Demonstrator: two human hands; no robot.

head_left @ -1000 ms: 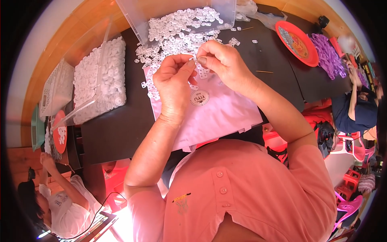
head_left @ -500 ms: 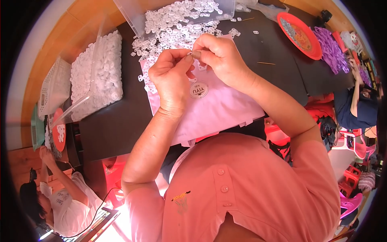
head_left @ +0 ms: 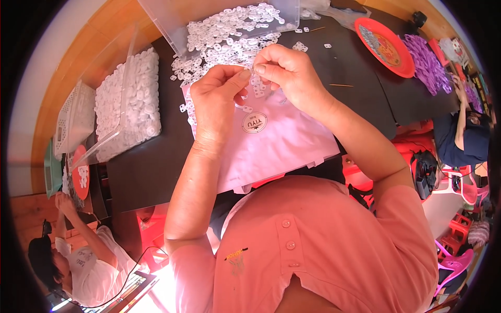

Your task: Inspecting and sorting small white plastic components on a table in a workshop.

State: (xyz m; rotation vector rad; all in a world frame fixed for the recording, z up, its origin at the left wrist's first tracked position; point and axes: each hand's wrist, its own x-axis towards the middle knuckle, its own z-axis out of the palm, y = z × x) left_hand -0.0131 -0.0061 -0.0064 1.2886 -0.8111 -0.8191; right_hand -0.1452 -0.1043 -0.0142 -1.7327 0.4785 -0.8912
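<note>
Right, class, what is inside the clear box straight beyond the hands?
Inside the clear box is a heap of small white pieces. Whatever lies beneath the heap's top layer is covered and cannot be seen.

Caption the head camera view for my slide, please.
Left hand and right hand pinch close together over pink fabric and scattered white pieces.

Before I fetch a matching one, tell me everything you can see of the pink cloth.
The pink cloth looks like wrinkled fabric, with small tabs along its near edge and a round badge. Partly hidden by the left hand and right hand, it lies spread on the dark table, with white pieces overlapping its left edge.
</note>
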